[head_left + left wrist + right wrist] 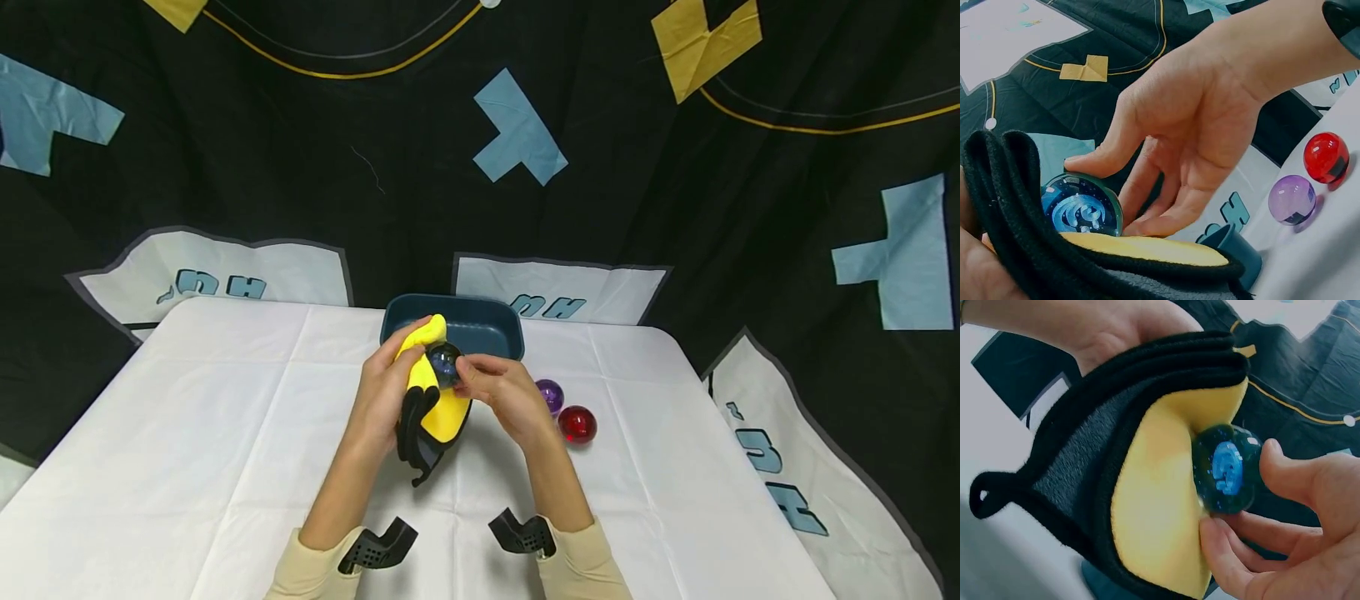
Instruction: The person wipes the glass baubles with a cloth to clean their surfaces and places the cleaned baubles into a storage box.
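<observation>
A yellow and grey cloth (447, 414) with black edging and a hanging loop is bunched in my left hand (382, 392). Against its yellow side rests a dark clear glass ball (444, 364) with a blue swirl inside, seen up close in the right wrist view (1227, 469). My right hand (506, 396) pinches this ball between thumb and fingers, as the left wrist view of that hand (1191, 119) also shows. Most of the left hand is behind the cloth in both wrist views.
Just beyond the hands a dark blue rectangular bin (483, 325) stands on the white-covered table (225, 467). To the right of my right hand lie a purple ball (551, 395) and a red ball (577, 425). A black printed curtain (405, 208) hangs behind the table.
</observation>
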Demonstrator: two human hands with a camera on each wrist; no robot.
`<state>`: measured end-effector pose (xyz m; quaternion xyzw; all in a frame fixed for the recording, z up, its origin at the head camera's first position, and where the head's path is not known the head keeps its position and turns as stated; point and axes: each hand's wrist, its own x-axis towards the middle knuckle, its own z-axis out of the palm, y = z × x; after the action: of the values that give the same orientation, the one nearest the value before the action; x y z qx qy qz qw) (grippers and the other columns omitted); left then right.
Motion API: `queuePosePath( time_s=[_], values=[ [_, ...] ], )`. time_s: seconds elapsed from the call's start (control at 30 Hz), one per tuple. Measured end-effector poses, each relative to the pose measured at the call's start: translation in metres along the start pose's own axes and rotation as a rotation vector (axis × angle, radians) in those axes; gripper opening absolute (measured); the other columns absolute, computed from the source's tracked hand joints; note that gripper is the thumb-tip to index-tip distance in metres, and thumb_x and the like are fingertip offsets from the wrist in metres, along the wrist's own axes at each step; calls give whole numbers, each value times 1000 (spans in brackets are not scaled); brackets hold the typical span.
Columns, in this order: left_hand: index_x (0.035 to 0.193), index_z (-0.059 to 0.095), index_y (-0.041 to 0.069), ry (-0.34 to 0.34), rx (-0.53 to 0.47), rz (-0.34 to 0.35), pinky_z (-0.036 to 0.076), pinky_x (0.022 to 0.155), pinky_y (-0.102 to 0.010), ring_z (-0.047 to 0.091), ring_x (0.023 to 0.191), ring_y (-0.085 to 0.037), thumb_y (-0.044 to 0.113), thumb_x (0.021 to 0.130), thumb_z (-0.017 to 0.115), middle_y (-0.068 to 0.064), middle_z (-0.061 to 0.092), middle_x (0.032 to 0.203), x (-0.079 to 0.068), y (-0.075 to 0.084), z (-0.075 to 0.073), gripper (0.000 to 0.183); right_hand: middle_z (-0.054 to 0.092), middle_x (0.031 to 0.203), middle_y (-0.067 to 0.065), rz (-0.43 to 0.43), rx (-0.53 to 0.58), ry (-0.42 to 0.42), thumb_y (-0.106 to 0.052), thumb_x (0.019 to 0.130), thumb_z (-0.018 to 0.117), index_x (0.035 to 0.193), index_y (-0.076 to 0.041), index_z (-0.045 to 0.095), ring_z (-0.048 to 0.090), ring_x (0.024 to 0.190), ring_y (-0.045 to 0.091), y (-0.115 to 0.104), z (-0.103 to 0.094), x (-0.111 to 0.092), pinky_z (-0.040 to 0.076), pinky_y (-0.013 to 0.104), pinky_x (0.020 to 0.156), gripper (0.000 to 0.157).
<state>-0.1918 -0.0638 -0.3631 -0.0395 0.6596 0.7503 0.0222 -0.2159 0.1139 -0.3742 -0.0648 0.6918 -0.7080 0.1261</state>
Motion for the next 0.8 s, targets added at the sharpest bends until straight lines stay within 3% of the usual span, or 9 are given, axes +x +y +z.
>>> queuePosePath(
  time_s=[0.23,0.33,0.53,0.8],
  values=[
    [138,60,37,-18,-49,4,51,95,-34,54,120,-25,27,106,48,1,49,146,2,-3,-1,36,69,120,14,-68,18,97,-16,94,72,127,-5,67,68,102,20,-4,5,-2,57,31,96,36],
    [138,60,39,-15,-44,-1,53,93,-34,55,120,-26,28,106,48,0,49,145,2,-2,-1,36,69,121,15,-62,43,78,-12,93,72,127,-5,68,69,104,22,-6,5,-4,56,31,97,35],
    [139,59,38,-2,-25,-6,54,94,-33,55,120,-26,30,106,47,0,50,145,2,0,-2,36,67,128,14,-8,73,21,-3,86,76,131,-7,66,66,113,23,-7,4,-4,54,32,102,46],
    [138,59,39,-14,-21,-10,52,92,-33,54,120,-27,30,106,47,-1,49,146,1,1,-1,36,70,123,17,28,25,23,-14,95,69,132,0,64,73,99,23,-6,0,-3,53,39,103,41]
  ],
)
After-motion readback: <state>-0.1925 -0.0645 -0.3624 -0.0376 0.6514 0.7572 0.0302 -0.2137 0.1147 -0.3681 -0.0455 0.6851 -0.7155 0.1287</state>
